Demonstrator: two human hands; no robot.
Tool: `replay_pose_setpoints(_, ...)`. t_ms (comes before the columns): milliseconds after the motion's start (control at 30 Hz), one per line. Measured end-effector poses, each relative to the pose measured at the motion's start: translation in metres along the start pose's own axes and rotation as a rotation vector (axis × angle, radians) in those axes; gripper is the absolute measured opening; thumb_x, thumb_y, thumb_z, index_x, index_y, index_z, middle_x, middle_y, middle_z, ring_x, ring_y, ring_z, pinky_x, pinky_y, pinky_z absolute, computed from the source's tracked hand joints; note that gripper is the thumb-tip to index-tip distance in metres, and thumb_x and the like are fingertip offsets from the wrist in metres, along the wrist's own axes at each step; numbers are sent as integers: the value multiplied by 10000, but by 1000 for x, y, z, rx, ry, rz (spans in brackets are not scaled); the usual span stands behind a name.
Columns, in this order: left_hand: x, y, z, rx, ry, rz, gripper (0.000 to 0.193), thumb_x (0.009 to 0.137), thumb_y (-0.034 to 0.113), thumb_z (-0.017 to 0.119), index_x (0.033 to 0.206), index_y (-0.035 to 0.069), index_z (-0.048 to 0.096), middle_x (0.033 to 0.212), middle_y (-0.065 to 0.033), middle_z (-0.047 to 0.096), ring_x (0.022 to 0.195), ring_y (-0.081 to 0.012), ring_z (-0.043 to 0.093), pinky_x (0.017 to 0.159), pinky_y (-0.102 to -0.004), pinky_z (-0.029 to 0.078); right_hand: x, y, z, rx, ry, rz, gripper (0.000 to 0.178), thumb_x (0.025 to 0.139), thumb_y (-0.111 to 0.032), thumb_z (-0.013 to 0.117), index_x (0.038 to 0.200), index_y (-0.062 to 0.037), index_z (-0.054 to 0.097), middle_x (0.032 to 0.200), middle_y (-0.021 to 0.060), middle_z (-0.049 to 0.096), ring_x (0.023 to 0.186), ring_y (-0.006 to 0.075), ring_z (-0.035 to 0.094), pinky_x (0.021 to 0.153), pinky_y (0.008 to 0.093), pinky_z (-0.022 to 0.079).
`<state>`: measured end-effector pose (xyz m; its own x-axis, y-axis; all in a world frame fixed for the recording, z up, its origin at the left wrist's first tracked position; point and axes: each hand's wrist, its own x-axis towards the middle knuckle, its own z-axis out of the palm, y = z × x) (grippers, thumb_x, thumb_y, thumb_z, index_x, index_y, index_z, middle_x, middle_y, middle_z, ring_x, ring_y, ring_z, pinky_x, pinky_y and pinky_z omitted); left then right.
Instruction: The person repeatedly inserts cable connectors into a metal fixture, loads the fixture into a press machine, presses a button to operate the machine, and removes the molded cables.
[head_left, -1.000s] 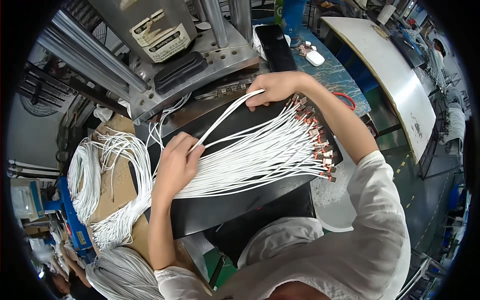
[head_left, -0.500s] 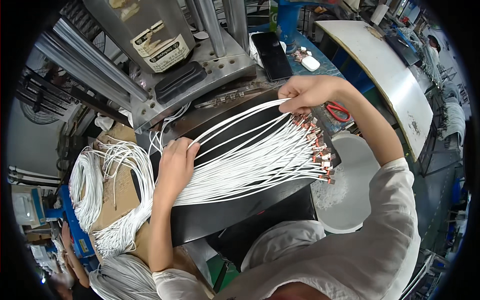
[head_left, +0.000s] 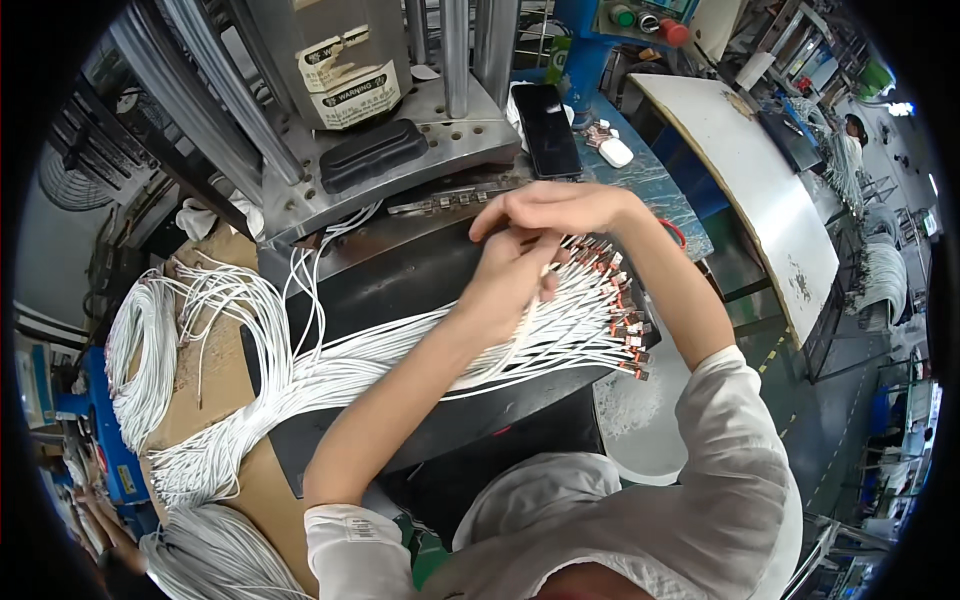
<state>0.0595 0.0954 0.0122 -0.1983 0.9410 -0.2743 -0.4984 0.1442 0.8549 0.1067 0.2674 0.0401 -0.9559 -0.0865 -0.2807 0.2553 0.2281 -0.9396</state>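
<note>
A thick bundle of white cables point(head_left: 400, 357) fans out over a black work surface point(head_left: 400, 290), with metal connectors marked in orange point(head_left: 622, 330) at its right end. My left hand point(head_left: 507, 285) reaches across the bundle, its fingers closed on white cable near those connectors. Just above it, my right hand point(head_left: 560, 208) arches over the left one with fingers stretched out to the left. Its thumb and underside are hidden, and nothing shows in it. Several separate white cables point(head_left: 312, 300) run from under the machine to the bundle's left part.
A steel press with thick columns point(head_left: 455, 60) and a black block point(head_left: 373, 155) stands at the back. Beyond my right hand lie a phone point(head_left: 546, 130) and a white case point(head_left: 615, 152). Coiled cables point(head_left: 143, 350) rest on cardboard at left. A pale tub point(head_left: 640, 430) stands at right.
My left hand has moved right from the middle of the bundle to beside the connectors. My right hand has shifted left above it, and the cables it held up are no longer stretched between the hands.
</note>
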Motion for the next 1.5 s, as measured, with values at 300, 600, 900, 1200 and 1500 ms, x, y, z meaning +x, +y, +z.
replay_pose_setpoints(300, -69, 8, -73, 162, 117, 98, 242, 1039, 193, 528, 1193, 10, 563, 908, -36, 611, 657, -76, 543, 568, -224, 435, 43, 46, 31, -1300, 641, -142, 444, 955, -348, 607, 1264, -31, 574, 1315, 211, 546, 1025, 383, 631, 856, 422, 497)
replay_pose_setpoints(600, -60, -6, -81, 150, 109, 125, 227, 928, 78, 691, 1115, -30, 621, 917, -58, 669, 755, -109, 631, 717, -237, 522, 24, 33, 51, -780, 467, -105, 293, 953, -282, 631, 1088, -21, 624, 975, 127, 654, 864, 279, 640, 721, 371, 510)
replay_pose_setpoints(900, -48, -9, -67, 201, 265, 66, 178, 891, 64, 713, 1012, -53, 654, 860, -71, 681, 772, -102, 645, 697, -226, 515, 17, 31, 58, 284, 362, -49, 279, 1035, -279, 538, 1033, -17, 633, 891, 25, 636, 769, 87, 583, 686, 250, 492)
replay_pose_setpoints(1200, -48, -7, -65, 186, 302, 110, 186, 908, 62, 697, 1046, -58, 663, 889, -84, 693, 760, -108, 648, 692, -225, 519, 11, 20, 66, 294, 342, 24, 282, 1026, -294, 556, 1056, -26, 636, 866, -9, 618, 702, 44, 520, 618, 204, 439)
replay_pose_setpoints(1500, -55, 5, -62, 65, 357, 36, 182, 925, 76, 688, 1051, -53, 665, 906, -90, 697, 766, -123, 659, 705, -240, 539, 8, 22, 62, 246, 285, -4, 278, 1018, -296, 568, 1081, -38, 646, 843, -41, 603, 678, 16, 491, 561, 185, 374)
